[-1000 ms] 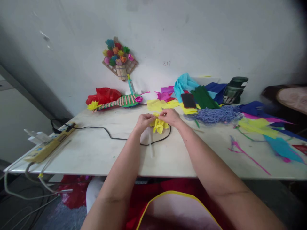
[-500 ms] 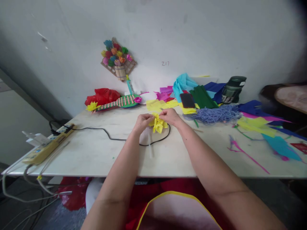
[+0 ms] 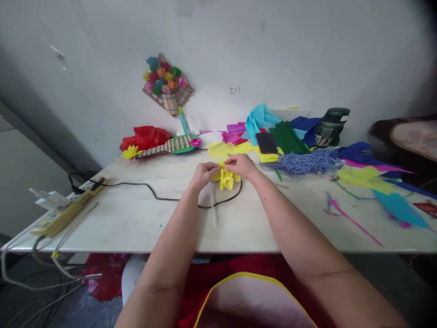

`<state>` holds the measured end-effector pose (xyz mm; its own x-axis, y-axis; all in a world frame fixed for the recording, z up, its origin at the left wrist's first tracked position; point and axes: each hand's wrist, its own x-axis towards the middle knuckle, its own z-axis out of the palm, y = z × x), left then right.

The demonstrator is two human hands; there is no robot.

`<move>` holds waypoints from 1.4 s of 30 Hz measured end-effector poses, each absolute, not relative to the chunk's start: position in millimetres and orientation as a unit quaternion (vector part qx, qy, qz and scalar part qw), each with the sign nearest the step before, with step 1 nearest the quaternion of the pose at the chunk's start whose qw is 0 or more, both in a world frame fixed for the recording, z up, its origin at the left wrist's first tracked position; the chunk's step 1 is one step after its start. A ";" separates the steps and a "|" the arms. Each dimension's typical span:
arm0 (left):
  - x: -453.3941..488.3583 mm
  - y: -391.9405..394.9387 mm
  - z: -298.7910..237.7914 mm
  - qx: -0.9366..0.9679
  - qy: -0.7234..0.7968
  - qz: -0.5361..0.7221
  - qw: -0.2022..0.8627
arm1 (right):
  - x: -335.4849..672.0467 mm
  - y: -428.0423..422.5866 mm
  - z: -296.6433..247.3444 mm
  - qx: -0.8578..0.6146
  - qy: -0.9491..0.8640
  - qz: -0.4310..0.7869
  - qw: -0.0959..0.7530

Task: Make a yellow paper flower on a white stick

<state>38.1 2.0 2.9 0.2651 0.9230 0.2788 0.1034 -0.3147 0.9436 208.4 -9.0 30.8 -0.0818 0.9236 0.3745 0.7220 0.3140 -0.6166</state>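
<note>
A yellow paper flower [image 3: 226,179] is held up between my hands over the middle of the table. My left hand [image 3: 205,173] pinches its left edge. From the right, my right hand [image 3: 241,166] grips the upper petals with closed fingers, and a small thin grey tip [image 3: 229,155] shows beside them; what it belongs to is hidden. Below the flower, a translucent glue stick [image 3: 213,207] lies on the tabletop, beside a loop of black cord [image 3: 229,201].
On the left lies a yellow power strip [image 3: 68,210]. Behind it is a green guitar-shaped craft [image 3: 180,144]. At the back right are a phone [image 3: 266,143], coloured crepe paper [image 3: 290,138], a heap of purple-blue strands [image 3: 307,163] and a dark bottle [image 3: 332,127].
Both hands stay at nearly the same spot. The flower's petals have shifted slightly between my fingers, and the right fingers have moved a little to the left.
</note>
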 end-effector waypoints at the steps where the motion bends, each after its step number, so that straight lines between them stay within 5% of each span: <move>1: 38.3 2.0 2.8 0.666 0.387 0.464 0.438 | 208.2 -9.8 31.5 -0.575 -0.723 0.129 0.361; 8: 38.4 4.2 0.1 0.662 0.399 0.466 0.431 | 210.4 -8.8 30.9 -0.576 -0.727 0.119 0.354; 21: 38.0 4.5 0.1 0.635 0.395 0.451 0.487 | 212.2 -2.0 23.3 -0.469 -0.641 0.356 0.492; 30: 37.9 6.6 -2.6 0.621 0.369 0.458 0.518 | 210.3 -8.2 25.9 -0.468 -0.581 0.472 0.470; 42: 34.0 5.0 -0.3 0.642 0.357 0.429 0.526 | 203.9 -10.2 26.8 -0.474 -0.557 0.468 0.497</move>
<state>34.0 5.0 -0.3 0.3774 0.9094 0.1751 0.0077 -0.1922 0.9813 203.9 -10.2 26.8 -0.0573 0.9923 0.1102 0.0629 0.1138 -0.9915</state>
